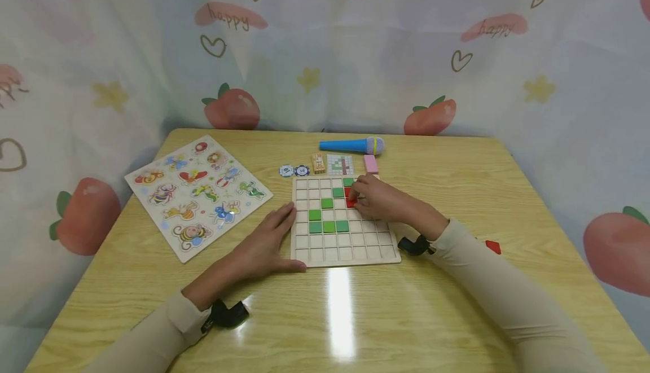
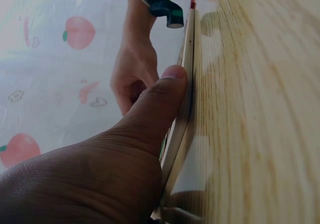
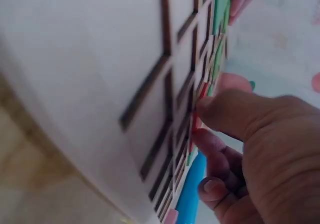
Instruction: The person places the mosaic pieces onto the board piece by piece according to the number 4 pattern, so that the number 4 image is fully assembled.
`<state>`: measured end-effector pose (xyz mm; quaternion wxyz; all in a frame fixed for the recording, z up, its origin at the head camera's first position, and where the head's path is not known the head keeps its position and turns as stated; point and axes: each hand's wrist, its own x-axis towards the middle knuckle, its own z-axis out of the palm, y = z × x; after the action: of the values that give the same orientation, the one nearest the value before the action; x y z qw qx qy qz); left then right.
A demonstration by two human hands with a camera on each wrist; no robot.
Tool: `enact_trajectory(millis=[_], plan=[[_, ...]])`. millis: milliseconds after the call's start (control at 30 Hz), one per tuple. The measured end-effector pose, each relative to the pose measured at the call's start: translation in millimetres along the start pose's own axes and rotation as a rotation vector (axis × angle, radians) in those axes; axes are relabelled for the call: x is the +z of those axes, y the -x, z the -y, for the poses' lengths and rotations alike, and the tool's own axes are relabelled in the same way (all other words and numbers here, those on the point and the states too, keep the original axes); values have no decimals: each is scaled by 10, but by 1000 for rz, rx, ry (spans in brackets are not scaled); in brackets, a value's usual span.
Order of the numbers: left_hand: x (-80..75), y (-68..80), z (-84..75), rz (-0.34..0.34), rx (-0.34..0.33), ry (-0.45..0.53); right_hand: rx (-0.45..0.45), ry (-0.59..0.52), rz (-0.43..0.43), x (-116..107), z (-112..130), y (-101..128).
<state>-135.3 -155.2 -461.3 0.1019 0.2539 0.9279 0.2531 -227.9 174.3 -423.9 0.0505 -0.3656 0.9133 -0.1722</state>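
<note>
A square wooden grid board (image 1: 345, 255) lies on the table with several green tiles (image 1: 327, 203) set in its cells. My left hand (image 1: 261, 249) holds the board's near left corner, thumb along the front edge and fingers at the left side; in the left wrist view the thumb (image 2: 155, 101) presses on the board's edge. My right hand (image 1: 383, 198) reaches over the board's right side. Its thumb and a finger pinch a red tile (image 3: 195, 121) at the grid, and the fingers partly cover the red tiles (image 1: 351, 203) there.
Behind the board lie two poker chips (image 1: 286, 171), a small patterned block (image 1: 318, 163), a grid pattern card (image 1: 340, 165), a pink block (image 1: 370, 164) and a blue toy microphone (image 1: 350, 145). An insect puzzle board (image 1: 198, 198) lies left. A red piece (image 1: 493, 246) sits by the right forearm.
</note>
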Motion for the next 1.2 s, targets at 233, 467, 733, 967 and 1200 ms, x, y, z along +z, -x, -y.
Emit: enact_trajectory(millis=[233, 467, 733, 967, 1200], plan=[[-3, 7, -20, 6, -15, 18, -61, 49, -62, -52, 46, 201], [7, 44, 8, 12, -36, 13, 48, 23, -310, -137, 121, 980], [-28, 85, 29, 25, -46, 21, 375, -67, -307, 133, 143, 1867], [-37, 74, 46, 16, -46, 32, 414, -47, -253, 210, 114, 2008], [-32, 19, 6, 42, -23, 51, 439, -81, -252, 202, 112, 2017]])
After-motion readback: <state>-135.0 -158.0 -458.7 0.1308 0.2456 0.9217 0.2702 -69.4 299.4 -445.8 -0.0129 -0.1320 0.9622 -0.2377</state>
